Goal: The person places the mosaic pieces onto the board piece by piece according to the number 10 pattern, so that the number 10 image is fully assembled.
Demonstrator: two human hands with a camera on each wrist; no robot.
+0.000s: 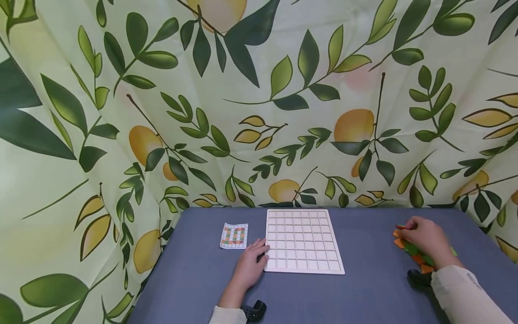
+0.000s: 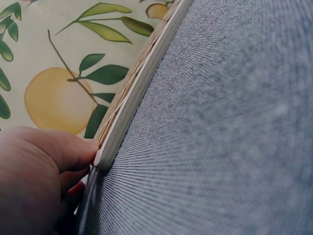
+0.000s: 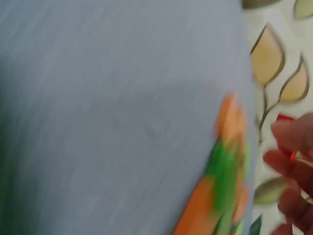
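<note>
A white board (image 1: pixel 303 240) with a raised square grid lies on the table. My left hand (image 1: pixel 251 263) rests at its left edge, fingers fairly straight; in the left wrist view the thumb (image 2: pixel 80 152) touches the board's corner. Over on the right, my right hand (image 1: pixel 426 238) is above a pile of orange and green square tiles (image 1: pixel 417 257). Between its thumb and fingertips it pinches a small red tile (image 3: pixel 284 117), lifted off the pile in the right wrist view. That view is blurred, so the pile's (image 3: pixel 215 186) separate tiles are hard to make out.
A small printed card (image 1: pixel 234 236) with an orange and green grid pattern lies left of the board. The grey-blue cloth-covered table (image 1: pixel 372 288) ends at a leaf-and-fruit patterned curtain (image 1: pixel 251 171). A black device part (image 1: pixel 255 310) sits at each wrist.
</note>
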